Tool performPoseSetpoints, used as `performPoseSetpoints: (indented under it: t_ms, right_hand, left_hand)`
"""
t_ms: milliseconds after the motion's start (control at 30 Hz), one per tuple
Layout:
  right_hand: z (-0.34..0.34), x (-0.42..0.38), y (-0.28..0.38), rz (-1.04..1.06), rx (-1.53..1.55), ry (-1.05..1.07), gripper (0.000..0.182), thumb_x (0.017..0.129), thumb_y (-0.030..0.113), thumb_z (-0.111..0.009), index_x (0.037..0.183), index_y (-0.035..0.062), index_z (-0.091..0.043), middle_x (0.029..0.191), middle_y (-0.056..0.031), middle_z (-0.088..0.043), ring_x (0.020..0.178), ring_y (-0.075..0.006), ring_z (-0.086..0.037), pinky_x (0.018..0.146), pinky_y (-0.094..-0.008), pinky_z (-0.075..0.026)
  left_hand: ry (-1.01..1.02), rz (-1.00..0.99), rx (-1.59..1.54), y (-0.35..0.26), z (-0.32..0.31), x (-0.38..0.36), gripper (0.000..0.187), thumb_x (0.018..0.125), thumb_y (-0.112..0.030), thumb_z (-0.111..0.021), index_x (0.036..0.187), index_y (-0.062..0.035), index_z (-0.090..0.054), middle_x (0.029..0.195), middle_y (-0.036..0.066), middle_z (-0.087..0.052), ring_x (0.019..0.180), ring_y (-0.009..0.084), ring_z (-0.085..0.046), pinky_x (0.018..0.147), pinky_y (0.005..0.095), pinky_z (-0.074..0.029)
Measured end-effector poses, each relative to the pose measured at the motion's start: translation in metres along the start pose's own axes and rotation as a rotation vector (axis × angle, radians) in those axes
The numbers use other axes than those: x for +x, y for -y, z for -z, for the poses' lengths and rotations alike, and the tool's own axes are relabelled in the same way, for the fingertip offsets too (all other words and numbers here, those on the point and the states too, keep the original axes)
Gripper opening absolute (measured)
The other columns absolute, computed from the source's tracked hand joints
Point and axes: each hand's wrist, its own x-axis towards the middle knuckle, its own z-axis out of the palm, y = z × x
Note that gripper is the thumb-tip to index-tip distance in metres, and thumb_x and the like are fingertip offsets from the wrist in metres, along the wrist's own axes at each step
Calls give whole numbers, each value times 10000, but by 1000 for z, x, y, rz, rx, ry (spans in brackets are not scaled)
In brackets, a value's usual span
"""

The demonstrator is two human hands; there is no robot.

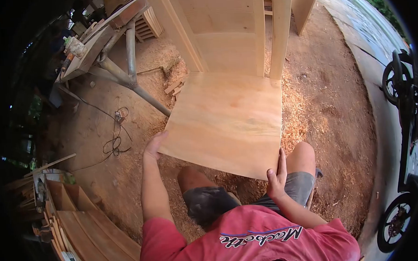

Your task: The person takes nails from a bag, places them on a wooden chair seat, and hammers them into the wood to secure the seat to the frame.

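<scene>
Here, a flat, pale brown plywood board is between two hands, above the person's knees. Its far edge meets a tall, pale wooden frame with flat panels. The left hand holds the near left corner, but its fingertips are hidden under the board, so I cannot tell how bent they are. The right hand has its thumb apart from its straight fingers, holding the near right corner between them. Curly light wood shavings lie on the brown dirt floor.
</scene>
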Motion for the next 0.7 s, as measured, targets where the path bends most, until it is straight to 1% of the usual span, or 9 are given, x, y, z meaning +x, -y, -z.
performPoseSetpoints:
  t_ms: [67, 100, 167, 200, 300, 367, 433, 500, 700]
  right_hand:
    - [-6, 2, -2, -24, 7, -175, 761, 967, 181, -573, 1532, -116, -160, 1580, -253, -279, 1473, -300, -280, 1197, -380, -209]
    - [-7, 4, -1, -13, 4, -182, 761, 967, 181, -573, 1532, -116, -160, 1580, -253, -279, 1473, -300, -280, 1197, -380, -209]
    - [-9, 12, 10, -100, 50, -277, 642, 976, 140, -550, 1483, -150, -283, 1519, -266, -387, 1420, -301, -382, 1171, -368, -280]
    - [-5, 22, 11, -97, 46, -280, 642, 976, 140, -550, 1483, -150, -283, 1519, -266, -387, 1420, -301, -382, 1171, -368, -280]
    - [30, 70, 19, -72, 63, -416, 524, 970, 135, -571, 1396, -146, -452, 1419, -253, -514, 1320, -279, -500, 1114, -355, -372]
    - [61, 102, 28, -108, 128, -359, 497, 971, 185, -577, 1371, -103, -514, 1357, -205, -575, 1238, -267, -559, 1061, -361, -423]
    - [85, 127, 35, -107, 45, -331, 489, 964, 179, -573, 1359, -105, -524, 1334, -212, -591, 1227, -272, -571, 1057, -361, -429]
    - [110, 147, 42, -108, 52, -272, 494, 941, 146, -606, 1357, -107, -526, 1315, -213, -605, 1212, -273, -582, 1048, -349, -436]
    - [153, 176, 52, -191, 11, -223, 494, 922, 95, -540, 1368, -115, -502, 1337, -240, -583, 1214, -298, -590, 1035, -373, -467]
  left_hand:
    - [-3, -16, 11, -1, -5, 0, 445, 974, -323, -610, 1268, 11, -582, 1160, 105, -684, 1032, 204, -673, 883, 339, -542]
    - [-10, -17, 18, -3, -7, 0, 442, 975, -322, -608, 1263, 12, -586, 1159, 108, -685, 1021, 206, -676, 875, 342, -546]
    - [-10, -19, 20, -4, -15, 1, 439, 975, -321, -606, 1259, 14, -590, 1157, 111, -686, 1011, 209, -680, 867, 344, -549]
    - [10, -23, -2, -5, -19, 1, 436, 979, -321, -599, 1258, 14, -593, 1161, 113, -687, 1008, 210, -682, 862, 347, -549]
    - [49, -51, -77, 0, -47, 6, 428, 983, -318, -591, 1253, 14, -600, 1170, 117, -686, 1008, 210, -684, 859, 352, -546]
    - [65, -79, -138, 6, -81, 0, 423, 983, -315, -591, 1250, 13, -605, 1176, 119, -685, 1011, 210, -685, 862, 353, -544]
    - [-102, -72, -72, -2, -121, -18, 414, 978, -311, -607, 1244, 6, -617, 1179, 117, -685, 1047, 206, -674, 871, 347, -535]
    - [-92, -102, -129, 2, -144, -24, 402, 974, -309, -619, 1231, 0, -626, 1170, 113, -685, 1046, 198, -666, 873, 338, -528]
    - [-217, -94, -216, 38, -197, -54, 387, 984, -289, -611, 1228, 10, -624, 1131, 104, -686, 1029, 194, -664, 869, 332, -529]
